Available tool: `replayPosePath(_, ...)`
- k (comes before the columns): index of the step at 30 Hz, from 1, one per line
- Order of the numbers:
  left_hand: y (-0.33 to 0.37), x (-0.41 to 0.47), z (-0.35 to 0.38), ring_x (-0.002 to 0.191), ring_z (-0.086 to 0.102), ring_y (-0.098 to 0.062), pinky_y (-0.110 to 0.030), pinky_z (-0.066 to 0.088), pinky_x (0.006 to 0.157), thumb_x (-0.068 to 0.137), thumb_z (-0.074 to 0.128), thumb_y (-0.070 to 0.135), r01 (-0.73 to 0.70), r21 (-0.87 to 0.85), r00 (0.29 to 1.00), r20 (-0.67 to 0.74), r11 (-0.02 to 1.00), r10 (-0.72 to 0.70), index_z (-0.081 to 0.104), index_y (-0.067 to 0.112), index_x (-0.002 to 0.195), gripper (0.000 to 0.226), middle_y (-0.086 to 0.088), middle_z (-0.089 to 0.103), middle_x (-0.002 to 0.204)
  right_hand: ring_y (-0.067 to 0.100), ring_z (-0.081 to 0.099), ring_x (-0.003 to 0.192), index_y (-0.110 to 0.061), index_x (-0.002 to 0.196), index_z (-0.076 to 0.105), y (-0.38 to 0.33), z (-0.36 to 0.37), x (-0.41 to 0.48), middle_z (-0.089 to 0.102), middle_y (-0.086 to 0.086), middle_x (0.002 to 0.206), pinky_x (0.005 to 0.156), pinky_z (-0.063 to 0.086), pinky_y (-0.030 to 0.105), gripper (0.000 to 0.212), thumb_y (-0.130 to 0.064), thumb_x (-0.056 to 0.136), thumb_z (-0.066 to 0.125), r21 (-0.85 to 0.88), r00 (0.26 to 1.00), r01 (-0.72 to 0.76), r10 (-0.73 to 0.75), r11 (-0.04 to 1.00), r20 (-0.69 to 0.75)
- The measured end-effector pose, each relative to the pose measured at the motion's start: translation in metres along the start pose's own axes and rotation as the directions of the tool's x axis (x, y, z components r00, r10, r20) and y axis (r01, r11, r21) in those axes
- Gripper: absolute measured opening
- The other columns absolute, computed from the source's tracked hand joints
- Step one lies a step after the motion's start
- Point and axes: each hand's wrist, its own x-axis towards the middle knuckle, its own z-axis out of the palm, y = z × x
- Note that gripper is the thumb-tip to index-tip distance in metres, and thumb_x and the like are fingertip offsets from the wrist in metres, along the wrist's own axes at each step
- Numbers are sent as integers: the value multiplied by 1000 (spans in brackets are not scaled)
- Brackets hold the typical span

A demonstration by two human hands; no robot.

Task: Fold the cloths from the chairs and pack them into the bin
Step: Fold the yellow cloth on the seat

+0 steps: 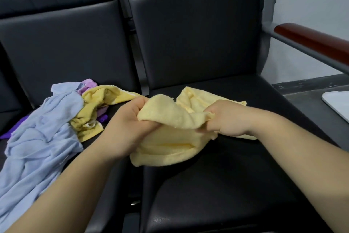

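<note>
Early days: my left hand (122, 125) and right hand (224, 119) pinch one crumpled yellow towel (166, 149) (cloth heap (47, 129) waits unfolded).

no readable text, no labels, brands, numbers or signs on cloths, chairs or wall

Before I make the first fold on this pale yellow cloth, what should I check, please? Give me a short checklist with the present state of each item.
1. Left hand grips the pale yellow terry cloth: ok.
2. Right hand grips the same cloth: ok.
3. Cloth spread flat: not ok, it is bunched between the hands.
4. Bare room on the black padded chair seat below: ok.
5. Bin within reach: cannot tell; only a white corner shows at the right edge.
</note>
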Motion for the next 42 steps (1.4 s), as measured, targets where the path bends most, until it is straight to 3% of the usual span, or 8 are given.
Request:
replayPosePath(6,-14,3,-2,74,63,9,-11,44,63,83,80,23,59,525,975,153,849,-162,69,32,83,14,26,70,78,23,71,108,-24,101,80,-6,-5,-4,78,0,106,100,55,48,22,-13,99,61,434,957,230,-122,871,-263)
replayPosePath(10,-16,3,-1,88,67,6,-17,51,75,97,65,21,65,274,997,33,960,-77,72,35,103,17,20,74,96,17,75,102,-23,108,76,-12,-12,-11,79,0,107,92,60,38,32,-13,79,85,590,957,288,-250,754,-149)
replayPosePath(13,-13,3,-3,87,73,-13,-31,55,70,98,60,13,13,-42,999,-38,999,-14,72,27,109,21,2,77,98,10,74,89,-29,127,62,-8,-9,-9,73,-4,109,73,63,33,63,-37,72,92,1,991,129,-129,992,21)
replayPosePath(18,-10,4,-4,97,71,-23,-35,56,75,85,71,20,19,-317,999,44,948,-5,69,20,117,32,-6,74,106,17,73,94,-29,94,76,2,3,-1,77,-4,93,89,59,40,16,-44,86,78,29,1000,-2,3,1000,-29)
replayPosePath(25,-13,1,-1,73,66,4,-17,47,66,84,79,22,59,453,983,128,890,-131,69,27,81,12,16,72,78,17,75,104,-21,113,76,-10,-12,-13,80,-3,107,91,59,35,25,-13,90,75,629,994,106,-74,770,-77)
replayPosePath(29,-13,1,1,60,65,-16,-32,49,55,98,64,19,89,33,996,-1,995,-89,74,27,95,13,0,72,73,16,74,109,-19,119,73,-10,-20,-20,78,-1,115,93,58,31,50,-10,71,83,599,965,192,-261,777,30)
replayPosePath(36,10,1,4,82,73,-23,-32,58,63,82,68,8,110,-504,994,51,857,-98,69,11,107,25,-9,74,92,31,73,84,-21,89,77,-5,-2,-4,76,8,88,72,59,44,24,-43,80,82,-46,997,58,-60,997,-47)
replayPosePath(42,0,0,3,73,70,-2,-19,54,67,73,89,13,72,368,984,127,927,-127,71,22,83,22,10,74,77,15,73,102,-28,101,81,-4,-9,-6,79,-6,102,97,58,42,14,-20,94,72,392,979,133,-60,910,-195)
